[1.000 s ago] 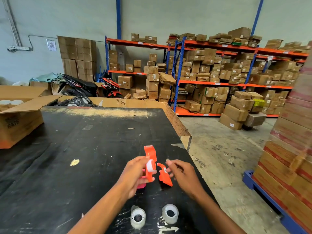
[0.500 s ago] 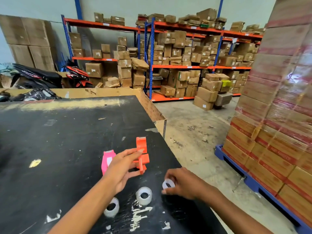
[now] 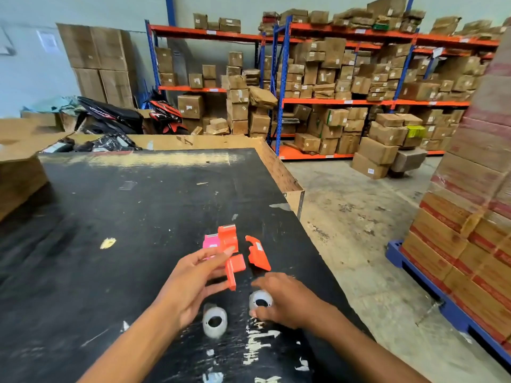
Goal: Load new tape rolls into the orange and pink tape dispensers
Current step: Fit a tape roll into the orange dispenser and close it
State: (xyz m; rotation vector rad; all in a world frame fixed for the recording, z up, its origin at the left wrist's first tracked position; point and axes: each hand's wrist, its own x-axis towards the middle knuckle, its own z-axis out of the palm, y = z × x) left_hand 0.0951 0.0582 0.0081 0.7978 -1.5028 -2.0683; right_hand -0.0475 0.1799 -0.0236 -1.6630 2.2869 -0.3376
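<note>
My left hand (image 3: 193, 283) holds the open orange dispenser (image 3: 231, 254) just above the black table (image 3: 110, 205), pinched between thumb and fingers. Its detached orange cover (image 3: 258, 254) lies on the table just to the right. The pink dispenser (image 3: 210, 241) lies behind the orange one, partly hidden by it. Two clear tape rolls sit near the front edge. The left roll (image 3: 215, 322) stands free below my left hand. My right hand (image 3: 287, 302) curls around the right roll (image 3: 260, 301), thumb above it and fingers below.
The table's right edge (image 3: 293, 189) drops to a concrete floor. A wrapped pallet of cartons (image 3: 470, 217) stands at the right. An open cardboard box (image 3: 19, 161) sits at the table's left. Shelving racks full of boxes (image 3: 331, 87) and a scooter (image 3: 110, 114) fill the back.
My right hand let go of the orange cover, reached down to the table's front, and now closes around the right tape roll. My left hand keeps the orange dispenser.
</note>
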